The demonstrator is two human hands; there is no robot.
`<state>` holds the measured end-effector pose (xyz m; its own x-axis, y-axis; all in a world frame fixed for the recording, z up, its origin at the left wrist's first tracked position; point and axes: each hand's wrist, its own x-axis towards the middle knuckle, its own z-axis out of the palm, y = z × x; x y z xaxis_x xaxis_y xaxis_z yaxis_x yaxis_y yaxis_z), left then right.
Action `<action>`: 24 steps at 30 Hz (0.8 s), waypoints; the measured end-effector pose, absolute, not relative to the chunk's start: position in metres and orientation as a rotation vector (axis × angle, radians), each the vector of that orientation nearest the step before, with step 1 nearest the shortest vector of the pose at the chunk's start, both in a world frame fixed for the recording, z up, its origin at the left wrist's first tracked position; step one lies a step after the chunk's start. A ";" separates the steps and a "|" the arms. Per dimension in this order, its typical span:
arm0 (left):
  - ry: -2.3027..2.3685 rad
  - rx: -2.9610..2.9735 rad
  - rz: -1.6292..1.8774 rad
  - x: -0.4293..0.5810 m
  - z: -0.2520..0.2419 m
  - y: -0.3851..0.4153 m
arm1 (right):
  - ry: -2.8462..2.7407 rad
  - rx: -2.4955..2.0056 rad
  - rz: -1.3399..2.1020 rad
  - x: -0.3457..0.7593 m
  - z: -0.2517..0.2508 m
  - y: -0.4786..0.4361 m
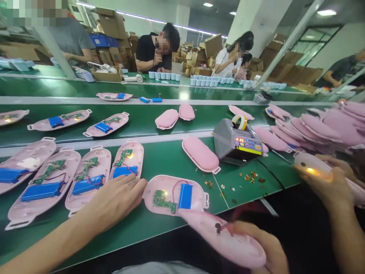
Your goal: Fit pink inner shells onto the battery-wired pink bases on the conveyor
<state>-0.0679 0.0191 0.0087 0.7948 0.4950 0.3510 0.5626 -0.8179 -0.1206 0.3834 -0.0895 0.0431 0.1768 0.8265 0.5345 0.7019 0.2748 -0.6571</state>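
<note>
A pink casing half point(168, 182) lies open on the bench, with a green circuit board point(164, 201) and a blue battery pack point(185, 196) inside. At its left end, my left hand point(121, 196) has bent fingers closed on the rim; the thumb is hidden. My right hand point(265, 239) grips a second pink half point(230, 239), tilted up at the bench edge, its inner side showing. Red wires run along this half to a small dark part point(218, 227) near my fingers. The second half's far tip overlaps the first half's lower edge.
Several open casings point(88, 161) with batteries stand in a row at left. A tape dispenser point(238, 140), a closed pink casing point(201, 152) and foil scraps point(251, 177) are ahead. At right, a co-worker's hands point(336, 182) hold a lit casing near a pink pile point(319, 127).
</note>
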 end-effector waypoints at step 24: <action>-2.076 -3.126 -1.823 -0.048 0.009 -0.015 | -0.562 -1.264 1.387 0.180 -0.005 0.003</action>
<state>-0.0476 -0.0146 0.0088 0.3356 0.9395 0.0694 0.1904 -0.1398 0.9717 0.1797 0.0032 -0.0054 0.1953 0.9107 -0.3640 -0.4004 -0.2648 -0.8773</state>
